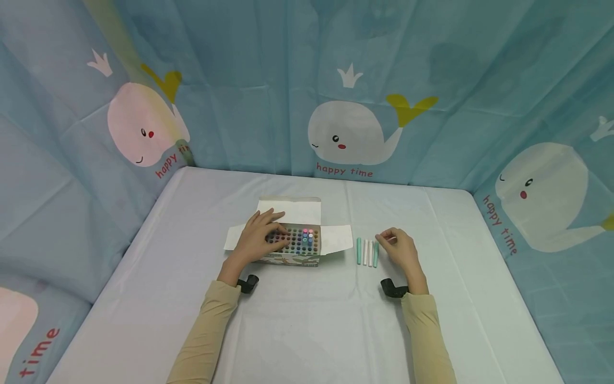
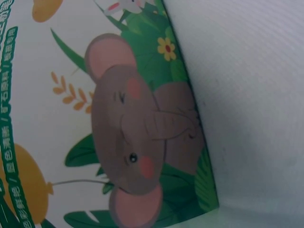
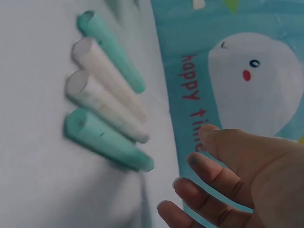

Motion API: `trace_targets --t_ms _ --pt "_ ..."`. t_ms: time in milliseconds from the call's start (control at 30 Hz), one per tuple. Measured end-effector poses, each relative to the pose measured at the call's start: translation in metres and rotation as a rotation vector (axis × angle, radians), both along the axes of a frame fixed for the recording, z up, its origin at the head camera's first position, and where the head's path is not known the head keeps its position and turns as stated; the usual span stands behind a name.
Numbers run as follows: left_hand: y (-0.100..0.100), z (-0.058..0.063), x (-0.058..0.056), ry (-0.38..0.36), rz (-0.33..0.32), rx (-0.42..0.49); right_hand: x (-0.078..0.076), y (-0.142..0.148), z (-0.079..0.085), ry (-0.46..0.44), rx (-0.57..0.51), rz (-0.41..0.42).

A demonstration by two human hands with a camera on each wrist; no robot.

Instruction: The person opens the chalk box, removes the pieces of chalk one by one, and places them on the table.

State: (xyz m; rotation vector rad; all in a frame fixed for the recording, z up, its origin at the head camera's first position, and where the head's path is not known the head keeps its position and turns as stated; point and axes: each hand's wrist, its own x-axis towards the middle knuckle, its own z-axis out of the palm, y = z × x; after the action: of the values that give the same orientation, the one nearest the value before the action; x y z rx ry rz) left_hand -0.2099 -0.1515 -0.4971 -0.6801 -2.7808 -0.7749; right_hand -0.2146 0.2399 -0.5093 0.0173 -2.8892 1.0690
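Note:
An open cardboard box (image 1: 297,261) stands in the middle of the table, packed with upright coloured chalk sticks (image 1: 307,240). My left hand (image 1: 254,240) lies over the box's left part, fingers spread above the chalks; whether the fingertips touch any is too small to tell. Right of the box, two green chalks, the nearer green chalk (image 3: 107,138) and the farther green chalk (image 3: 114,52), lie with two white ones, a white chalk (image 3: 107,107) and another white chalk (image 3: 109,76), between them. Beside this row, my right hand (image 1: 404,250) hovers, fingers loosely bent, holding nothing.
The box's back flap (image 1: 290,209) and right flap (image 1: 337,239) are folded outward; another flap shows at left. A white cloth (image 1: 307,325) covers the table. Blue whale-print curtains (image 1: 268,122) enclose the back and sides.

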Motion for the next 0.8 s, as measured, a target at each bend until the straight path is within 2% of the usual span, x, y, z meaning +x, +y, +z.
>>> trace_targets --t_ms 200,367,633,800 --pt "-0.001 0.0 0.0 0.003 -0.003 0.003 0.002 -0.008 0.012 0.102 -0.012 0.013" --pt "-0.001 -0.001 0.0 0.016 -0.005 0.001 0.003 -0.018 0.026 0.184 -0.042 0.056" --pt "-0.001 -0.003 -0.001 0.016 -0.003 0.005 0.006 -0.041 0.044 0.27 -0.157 0.19" --pt "0.0 -0.003 -0.001 0.022 -0.006 0.013 0.005 -0.058 0.051 0.288 -0.147 0.28"
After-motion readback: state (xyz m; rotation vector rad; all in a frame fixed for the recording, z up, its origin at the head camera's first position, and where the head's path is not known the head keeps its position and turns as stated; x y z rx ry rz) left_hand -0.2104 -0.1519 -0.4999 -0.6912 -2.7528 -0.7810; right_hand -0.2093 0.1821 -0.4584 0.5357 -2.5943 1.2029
